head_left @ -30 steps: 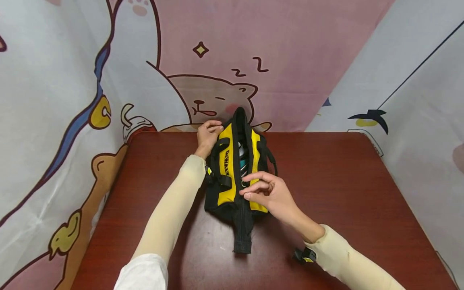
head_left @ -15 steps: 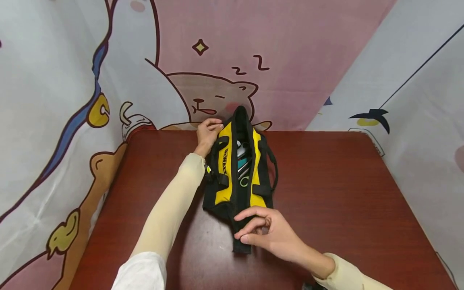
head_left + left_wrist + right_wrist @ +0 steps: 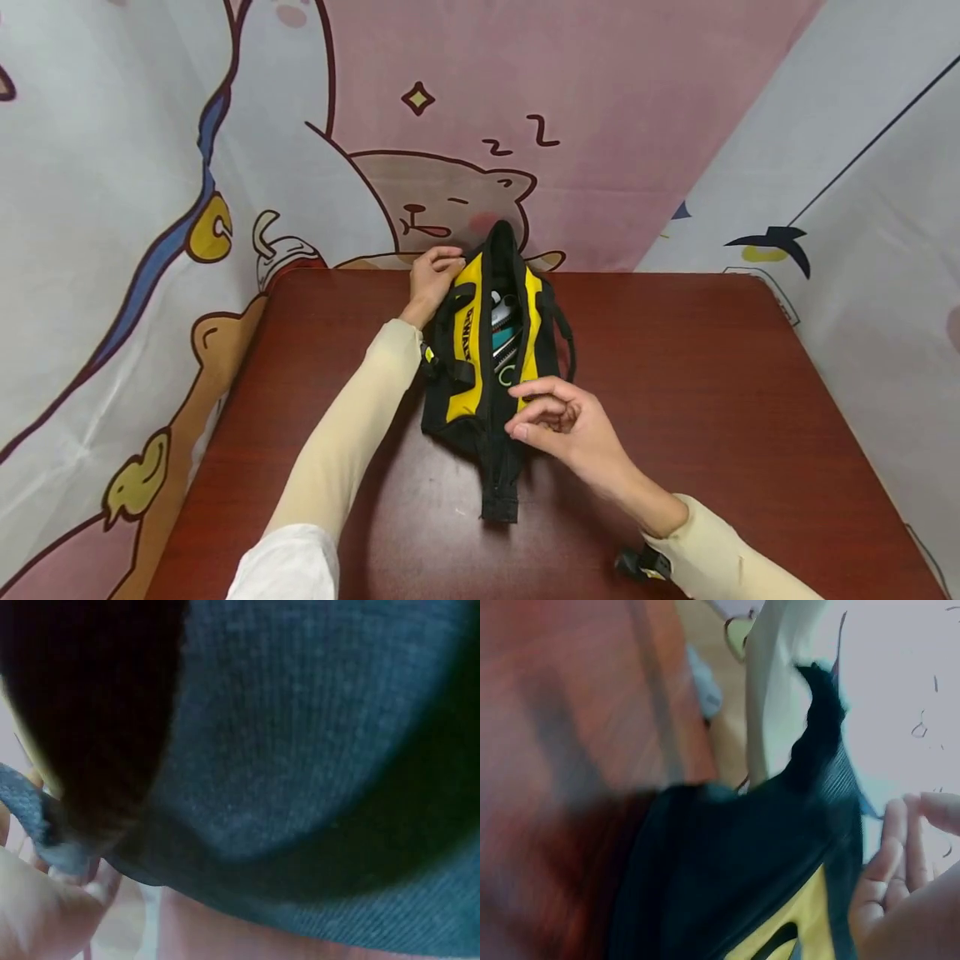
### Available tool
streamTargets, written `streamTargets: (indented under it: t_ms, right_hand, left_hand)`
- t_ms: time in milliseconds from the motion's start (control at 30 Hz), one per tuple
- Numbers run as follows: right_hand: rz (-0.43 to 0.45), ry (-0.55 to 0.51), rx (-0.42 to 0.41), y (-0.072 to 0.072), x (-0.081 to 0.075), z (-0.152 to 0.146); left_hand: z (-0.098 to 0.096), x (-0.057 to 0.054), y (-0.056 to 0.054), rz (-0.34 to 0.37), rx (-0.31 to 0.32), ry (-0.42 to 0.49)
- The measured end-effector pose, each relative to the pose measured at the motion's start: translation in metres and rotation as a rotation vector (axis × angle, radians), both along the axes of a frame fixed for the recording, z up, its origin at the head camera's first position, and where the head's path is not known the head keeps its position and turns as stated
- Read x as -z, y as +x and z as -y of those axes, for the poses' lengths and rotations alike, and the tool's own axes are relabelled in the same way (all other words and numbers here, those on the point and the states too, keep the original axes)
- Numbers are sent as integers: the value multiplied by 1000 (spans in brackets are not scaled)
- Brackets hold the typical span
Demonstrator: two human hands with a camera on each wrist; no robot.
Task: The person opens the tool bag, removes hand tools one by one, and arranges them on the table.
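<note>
Left wrist view filled by blurred dark fabric of tool bag (image 3: pixel 300 750), bag contents (image 3: pixel 504 333) too small to identify, right wrist view motion-blurred

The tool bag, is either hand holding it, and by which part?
The left hand grips the tool bag at its far end. The right hand holds nothing, hovering over the bag's near end.

A dark red wooden table (image 3: pixel 712 400) fills the lower half of the head view. Behind its far edge hangs a pink curtain (image 3: pixel 600 100) printed with a sleeping cartoon bear (image 3: pixel 442 208), a small diamond star (image 3: pixel 417 98) above it. Left of the table hangs a pale cloth (image 3: pixel 82 208) with yellow ducks (image 3: pixel 135 487). Right of the table hangs a white cloth (image 3: pixel 862 208) bearing a dark bird shape (image 3: pixel 768 242).
</note>
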State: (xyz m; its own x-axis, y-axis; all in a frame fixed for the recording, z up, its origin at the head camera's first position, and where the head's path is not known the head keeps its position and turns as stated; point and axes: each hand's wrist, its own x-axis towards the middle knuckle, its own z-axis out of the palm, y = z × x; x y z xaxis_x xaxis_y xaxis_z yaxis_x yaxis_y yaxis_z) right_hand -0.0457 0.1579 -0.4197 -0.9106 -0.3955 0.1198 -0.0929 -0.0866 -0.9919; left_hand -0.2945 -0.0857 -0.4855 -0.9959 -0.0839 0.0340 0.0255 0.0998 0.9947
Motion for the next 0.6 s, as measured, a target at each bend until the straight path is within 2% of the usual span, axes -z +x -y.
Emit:
streamTargets:
  t_ms: [133,233,333,467,600]
  right_hand:
    - [-83,-20,185,-21,11,2]
    - [-83,-29,332,-38,18,4]
    - [-68,-36,435,-53,22,7]
    - [-31,-29,486,-67,27,14]
    - [-1,-1,474,-70,28,22]
  left_hand:
    - [2,-7,7,-70,35,-41]
    - [0,-17,15,-143,91,-84]
    - [-5,-28,25,-192,155,-141]
    - [-14,-43,36,-202,210,-228]
    - [-19,-55,48,-188,259,-334]
